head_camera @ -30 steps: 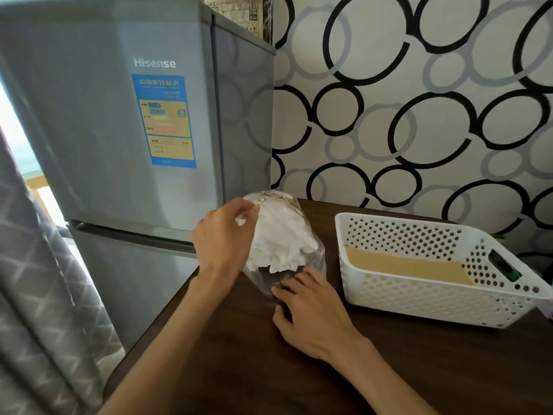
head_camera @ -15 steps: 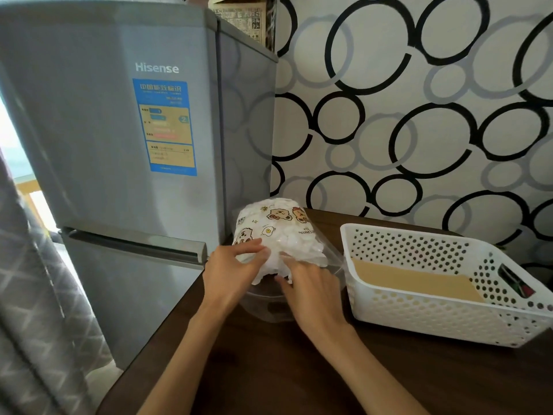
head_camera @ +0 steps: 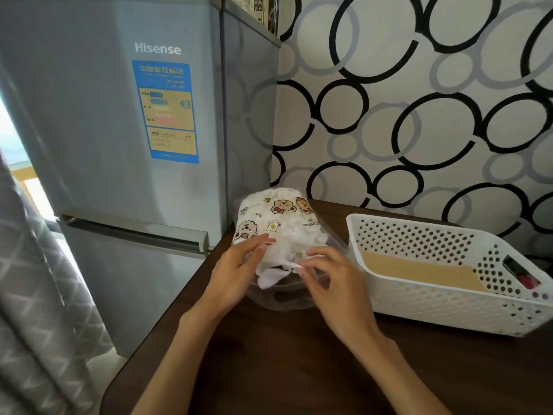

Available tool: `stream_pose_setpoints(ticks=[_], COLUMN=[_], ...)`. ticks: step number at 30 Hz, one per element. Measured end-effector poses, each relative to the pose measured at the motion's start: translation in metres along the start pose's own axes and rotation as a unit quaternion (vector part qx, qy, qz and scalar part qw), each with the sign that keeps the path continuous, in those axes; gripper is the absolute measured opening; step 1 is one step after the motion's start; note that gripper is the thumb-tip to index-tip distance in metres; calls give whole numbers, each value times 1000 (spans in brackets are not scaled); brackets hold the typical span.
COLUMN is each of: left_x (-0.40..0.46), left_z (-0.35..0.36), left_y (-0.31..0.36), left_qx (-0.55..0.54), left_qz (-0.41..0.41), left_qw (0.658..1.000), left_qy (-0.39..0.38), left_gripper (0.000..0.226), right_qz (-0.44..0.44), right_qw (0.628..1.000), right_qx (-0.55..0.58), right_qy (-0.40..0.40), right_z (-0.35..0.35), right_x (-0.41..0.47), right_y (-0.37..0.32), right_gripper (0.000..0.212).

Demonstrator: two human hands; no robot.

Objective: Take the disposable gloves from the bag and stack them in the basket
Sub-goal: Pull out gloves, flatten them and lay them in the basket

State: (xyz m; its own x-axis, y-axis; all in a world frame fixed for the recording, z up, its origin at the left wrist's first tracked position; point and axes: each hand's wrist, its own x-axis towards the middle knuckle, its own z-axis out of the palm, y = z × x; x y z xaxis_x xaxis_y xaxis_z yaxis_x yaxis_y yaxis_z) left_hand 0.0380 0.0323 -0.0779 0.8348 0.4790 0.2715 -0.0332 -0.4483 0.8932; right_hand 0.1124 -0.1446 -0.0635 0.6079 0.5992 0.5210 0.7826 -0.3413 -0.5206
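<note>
Fingers (head_camera: 302,269) of the right hand (head_camera: 335,290) pinch the bag's (head_camera: 278,223) open edge; the left hand (head_camera: 236,271) lies flat against it, fingers straight. The gloves (head_camera: 294,235) remain inside, beside the basket (head_camera: 449,307) on the bench (head_camera: 299,369). Tugging thin plastic may tear it, spilling gloves.

Clear glossy plastic bag (head_camera: 287,223), thin white crinkled gloves (head_camera: 299,235), perforated white plastic basket (head_camera: 449,307), dark wood-grain table (head_camera: 299,369).
</note>
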Motion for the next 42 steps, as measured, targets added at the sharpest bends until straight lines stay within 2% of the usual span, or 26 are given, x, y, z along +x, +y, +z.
stream_pose_setpoints(ticks=[3,6,8,10,12,14,17,19,21,23,25,27,29,31,33,37,40,42], left_x=[-2,-3,-3,-3,-2,-3,-3,-3,-4,-4,-6,-6,-7,-7,-7,-7,-8,-9], left_z=[-1,2,3,3,3,4,3,1,1,-1,-1,1,3,3,3,3,1,1], left_y=[2,2,3,5,7,8,10,12,12,12,14,15,14,13,13,13,15,17], left_qx=[37,86,68,21,-18,-25,-8,9,29,81,174,226,229,208,187,177,118,79], left_qz=[13,39,48,26,4,0,29,81,119,139,159,164,153,134,116,84,44,43], left_qw=[998,994,996,999,1000,1000,1000,996,989,980,964,953,952,958,966,977,991,996], left_qy=[-40,-54,-34,-19,-14,-15,-7,32,83,114,119,119,135,141,135,83,41,20], left_gripper=[46,59,54,44,35,31,26,23,23,33,42,34,28,27,27,36,16,30], right_qz=[53,93,140,187,177,161,207,234,198,126,57,7,-36,-59,-38,52,99,106], right_qw=[995,983,954,926,932,956,966,965,976,990,997,997,993,992,997,994,985,981], right_qx=[68,160,267,327,314,239,133,61,-14,-41,-45,-47,-63,-71,-43,64,138,160], right_qy=[-40,1,-7,-30,-48,-57,-78,-106,-94,-54,-40,-56,-93,-86,-56,-66,-27,-19], right_z=[-6,-12,-14,-12,-8,-4,1,6,12,17,14,6,-6,-18,-28,-33,-33,-35], right_x=[-2,0,2,2,-1,-4,-5,-2,-1,-1,-3,-6,-7,-6,-4,6,13,18], right_y=[1,-1,-6,-11,-13,-13,-18,-25,-28,-28,-26,-20,-14,-7,-3,-2,-3,-4], right_gripper=[11,5,8,10,8,7,38,54,48,28,16,15,21,27,27,11,11,11])
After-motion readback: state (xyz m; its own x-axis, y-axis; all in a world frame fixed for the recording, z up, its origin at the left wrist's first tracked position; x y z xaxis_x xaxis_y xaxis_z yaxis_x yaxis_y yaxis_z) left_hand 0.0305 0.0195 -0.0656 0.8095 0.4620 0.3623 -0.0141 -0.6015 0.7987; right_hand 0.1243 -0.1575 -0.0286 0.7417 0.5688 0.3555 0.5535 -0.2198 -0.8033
